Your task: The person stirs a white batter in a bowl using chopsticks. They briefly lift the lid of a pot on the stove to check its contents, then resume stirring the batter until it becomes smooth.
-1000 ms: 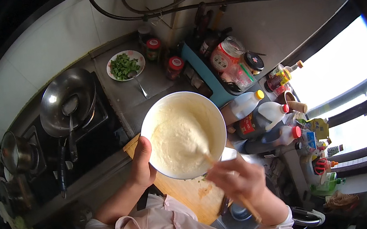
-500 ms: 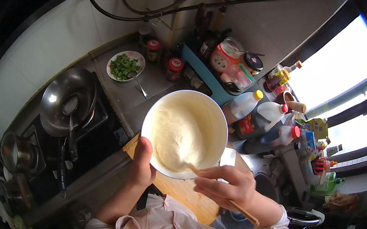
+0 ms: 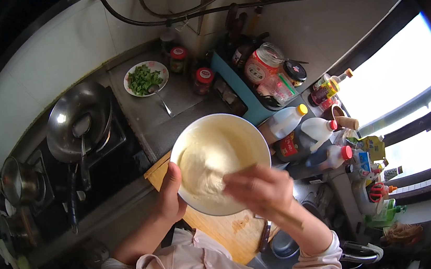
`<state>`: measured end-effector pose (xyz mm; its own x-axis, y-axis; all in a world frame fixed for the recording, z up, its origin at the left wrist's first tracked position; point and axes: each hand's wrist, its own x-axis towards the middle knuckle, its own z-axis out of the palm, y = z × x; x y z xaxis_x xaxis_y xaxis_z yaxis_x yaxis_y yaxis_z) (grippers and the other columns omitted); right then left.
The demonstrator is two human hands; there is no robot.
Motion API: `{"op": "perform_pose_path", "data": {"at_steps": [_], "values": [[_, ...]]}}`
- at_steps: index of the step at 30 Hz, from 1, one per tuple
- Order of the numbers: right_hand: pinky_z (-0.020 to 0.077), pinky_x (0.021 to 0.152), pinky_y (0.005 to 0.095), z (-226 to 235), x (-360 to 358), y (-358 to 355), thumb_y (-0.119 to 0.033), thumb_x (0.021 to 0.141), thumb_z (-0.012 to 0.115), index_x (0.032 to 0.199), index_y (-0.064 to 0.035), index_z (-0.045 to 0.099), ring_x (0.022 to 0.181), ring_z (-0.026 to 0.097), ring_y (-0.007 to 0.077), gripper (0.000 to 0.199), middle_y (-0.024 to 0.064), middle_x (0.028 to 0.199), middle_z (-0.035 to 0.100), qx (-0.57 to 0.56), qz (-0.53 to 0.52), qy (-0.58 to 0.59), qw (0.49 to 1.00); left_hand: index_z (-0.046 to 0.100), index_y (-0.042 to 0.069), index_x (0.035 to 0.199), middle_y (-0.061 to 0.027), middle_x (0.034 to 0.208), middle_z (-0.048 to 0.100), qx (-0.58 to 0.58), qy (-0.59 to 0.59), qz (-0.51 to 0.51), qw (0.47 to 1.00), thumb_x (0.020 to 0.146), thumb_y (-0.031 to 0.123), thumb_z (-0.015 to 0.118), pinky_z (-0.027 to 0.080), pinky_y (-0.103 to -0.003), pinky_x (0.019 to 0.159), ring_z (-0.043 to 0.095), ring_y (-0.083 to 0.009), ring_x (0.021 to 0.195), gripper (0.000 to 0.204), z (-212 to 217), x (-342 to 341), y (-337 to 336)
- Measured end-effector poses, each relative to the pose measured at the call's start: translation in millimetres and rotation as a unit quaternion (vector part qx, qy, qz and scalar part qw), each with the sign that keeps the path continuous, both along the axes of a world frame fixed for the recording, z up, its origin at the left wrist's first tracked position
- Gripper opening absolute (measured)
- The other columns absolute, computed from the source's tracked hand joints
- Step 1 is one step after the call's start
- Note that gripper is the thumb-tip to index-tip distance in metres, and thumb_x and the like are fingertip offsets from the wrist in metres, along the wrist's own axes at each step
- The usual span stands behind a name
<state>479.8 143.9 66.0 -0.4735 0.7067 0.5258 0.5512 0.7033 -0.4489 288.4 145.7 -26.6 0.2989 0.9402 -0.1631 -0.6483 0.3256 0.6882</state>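
My left hand [image 3: 171,196] is closed on the left side of a white bowl [image 3: 254,143], thumb at the rim, holding it tilted above the cutting board. Pale, thick batter [image 3: 198,174] lies inside, mostly toward the left and near side. Over the near right rim, my right hand [image 3: 264,188] grips wooden chopsticks [image 3: 292,221], blurred by motion. Their tips go down toward the batter, partly hidden by the fingers. Below the bowl is a wooden cutting board [image 3: 218,234], with a dark-handled knife [image 3: 264,237] at its right edge.
A wok [image 3: 62,129] with a ladle sits on the stove at left, beside a small pot [image 3: 18,179]. A plate of chopped greens [image 3: 144,80] with a spoon stands behind. Several bottles [image 3: 287,121] and a blue-green rack [image 3: 240,92] stand at right.
The bowl has shifted slightly nearer and right. My right hand has moved up over the bowl, its chopsticks sweeping through the batter. The knife beside the board has come into view.
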Motion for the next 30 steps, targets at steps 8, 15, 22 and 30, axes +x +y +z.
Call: {"op": "perform_pose_path", "data": {"at_steps": [8,15,22,30], "values": [[0.0535,0.054,0.0275,14,4,-23,-0.007,0.069,0.079,0.086,-0.0127,0.072,0.066,0.066,0.0167,0.020,0.0058,0.082,0.068,-0.043,0.025,-0.028,0.998,0.028,0.003,0.144,-0.0134,0.141,0.041,0.042,0.013,0.010,0.999,0.094,0.063,0.031,0.034,-0.040,0.107,0.041,-0.0238,0.130,0.078,-7,-14,7],[0.0537,0.057,0.0280,-2,18,14,-0.001,0.068,0.076,0.091,-0.0079,0.071,0.069,0.066,0.0210,0.024,0.0068,0.082,0.067,0.025,-0.097,0.018,0.995,0.030,0.004,0.143,-0.0115,0.141,0.043,-0.034,-0.009,-0.025,0.999,0.094,0.061,0.035,0.038,-0.038,0.105,0.043,-0.0223,0.129,0.075,-5,-3,3],[0.0532,0.054,0.0268,11,-2,-24,-0.011,0.067,0.081,0.093,-0.0099,0.071,0.068,0.067,0.0160,0.028,0.0045,0.083,0.068,-0.045,0.055,-0.025,0.997,0.030,0.003,0.143,-0.0121,0.141,0.043,-0.002,-0.009,-0.030,0.999,0.094,0.061,0.031,0.036,-0.039,0.106,0.043,-0.0230,0.129,0.076,-8,-2,9],[0.0538,0.055,0.0268,11,20,-15,-0.005,0.067,0.079,0.090,-0.0110,0.071,0.067,0.067,0.0180,0.025,0.0050,0.083,0.066,0.011,-0.078,-0.104,0.991,0.028,0.004,0.143,-0.0121,0.141,0.043,0.000,0.006,-0.018,1.000,0.094,0.062,0.033,0.038,-0.039,0.105,0.043,-0.0233,0.129,0.076,-4,-10,5]]}}
